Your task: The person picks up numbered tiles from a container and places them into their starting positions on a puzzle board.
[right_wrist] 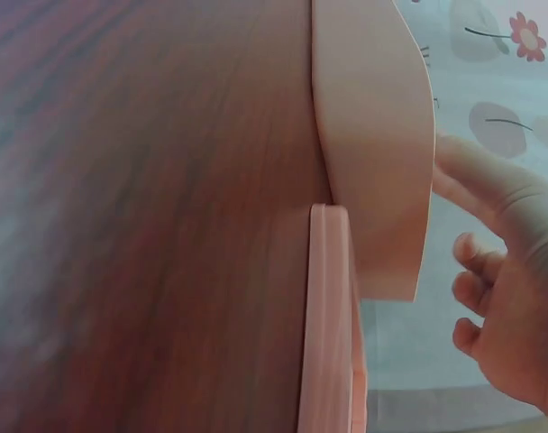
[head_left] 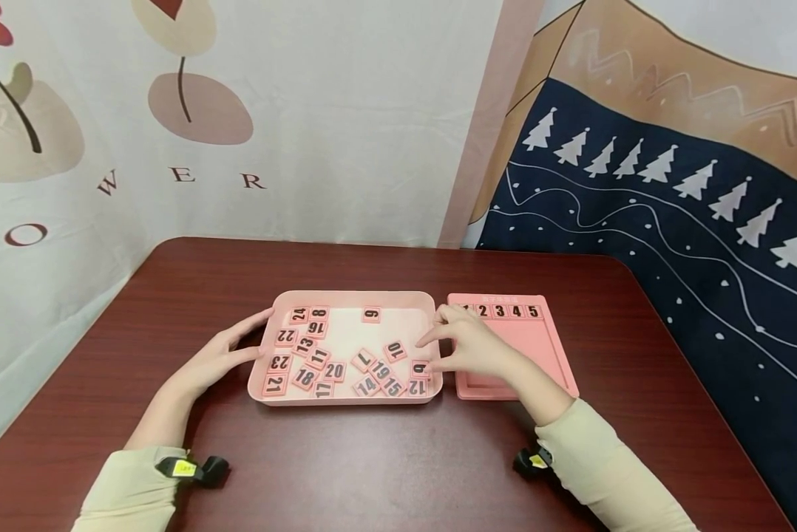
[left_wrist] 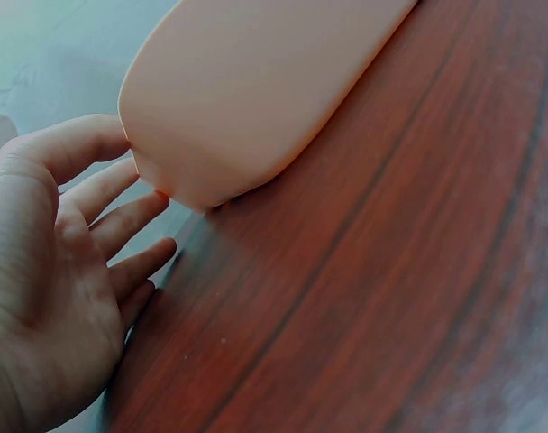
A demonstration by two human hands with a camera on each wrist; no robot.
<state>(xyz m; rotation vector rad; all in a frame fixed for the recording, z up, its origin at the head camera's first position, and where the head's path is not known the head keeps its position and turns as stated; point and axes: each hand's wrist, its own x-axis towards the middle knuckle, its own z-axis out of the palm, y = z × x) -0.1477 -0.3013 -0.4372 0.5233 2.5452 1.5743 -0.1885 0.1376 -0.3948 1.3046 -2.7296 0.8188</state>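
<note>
A shallow pink tray [head_left: 345, 297] with a pale inside holds loose number tiles, among them a tile marked 10 [head_left: 395, 351]. At its left wall, my left hand [head_left: 215, 362] rests its fingertips against the outside, the fingers extended, as the left wrist view also shows. My right hand [head_left: 472, 343] reaches over the right rim. Its thumb and forefinger are apart inside the tray, the thumb tip right at a single-digit tile [head_left: 420, 369] near a tile marked 12 [head_left: 417, 387]. Part of that single-digit tile is hidden by the thumb.
A pink board [head_left: 518, 355] lies right of the tray, with a row of tiles numbered up to 5 along its top; my right hand partly covers it. Both stand on a dark red wooden table [head_left: 372, 465]. Printed cloths [head_left: 358, 148] hang behind the table.
</note>
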